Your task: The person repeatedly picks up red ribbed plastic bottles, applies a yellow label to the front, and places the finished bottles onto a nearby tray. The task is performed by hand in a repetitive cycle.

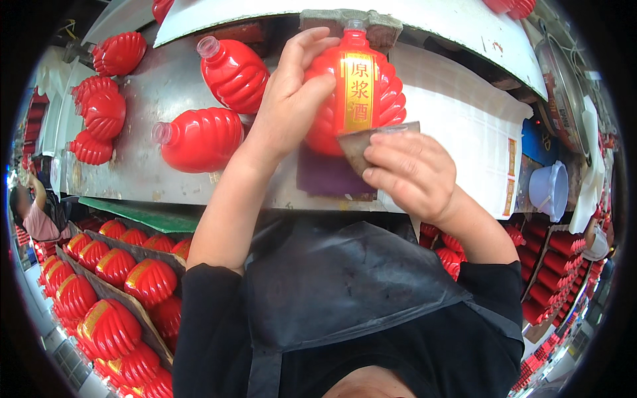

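Observation:
A ribbed red bottle [390,93] with a clear neck lies on the worktable, its neck end against a grey padded block [385,32]. Down its middle runs a gold-and-red label [359,89] with dark characters. My left hand [295,93] grips the bottle's left side, thumb on the red surface and fingers up by the shoulder. Between the fingers and thumb of my right hand [415,169] is a flat grey-brown scraper [358,149], its upper edge at the label's lower end. Under the bottle's near end sits a dark purple pad [328,176].
Two unlabelled red bottles [202,139] lie left of my left forearm, with several more at the far left. A white backing sheet [458,119] with label strips [511,159] lies right. A pale bucket [549,191] stands beyond it. Crates of labelled bottles [109,328] flank me; another person [40,215] is far left.

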The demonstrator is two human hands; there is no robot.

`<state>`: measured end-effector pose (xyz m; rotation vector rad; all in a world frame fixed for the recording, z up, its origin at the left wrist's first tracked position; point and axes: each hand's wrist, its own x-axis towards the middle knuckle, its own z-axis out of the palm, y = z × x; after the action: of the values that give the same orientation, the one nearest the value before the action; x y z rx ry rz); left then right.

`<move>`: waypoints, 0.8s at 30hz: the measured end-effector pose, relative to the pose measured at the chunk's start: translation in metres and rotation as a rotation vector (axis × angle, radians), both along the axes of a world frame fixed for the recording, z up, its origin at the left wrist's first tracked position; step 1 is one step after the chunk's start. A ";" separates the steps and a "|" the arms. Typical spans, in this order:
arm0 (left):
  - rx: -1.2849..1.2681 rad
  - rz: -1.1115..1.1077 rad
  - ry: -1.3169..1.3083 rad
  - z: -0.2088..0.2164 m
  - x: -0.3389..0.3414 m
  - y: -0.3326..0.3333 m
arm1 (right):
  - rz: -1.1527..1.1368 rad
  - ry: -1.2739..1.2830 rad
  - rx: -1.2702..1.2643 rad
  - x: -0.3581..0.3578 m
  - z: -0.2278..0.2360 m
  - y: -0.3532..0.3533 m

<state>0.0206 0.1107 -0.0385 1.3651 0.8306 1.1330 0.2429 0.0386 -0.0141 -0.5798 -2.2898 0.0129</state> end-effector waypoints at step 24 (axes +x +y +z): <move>-0.117 -0.031 -0.076 0.006 -0.004 0.008 | -0.130 0.149 -0.092 -0.039 0.017 0.000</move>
<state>0.0169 0.1182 -0.0322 1.2269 0.8061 1.0887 0.2039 0.0382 0.0033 -0.7500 -2.1119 0.0958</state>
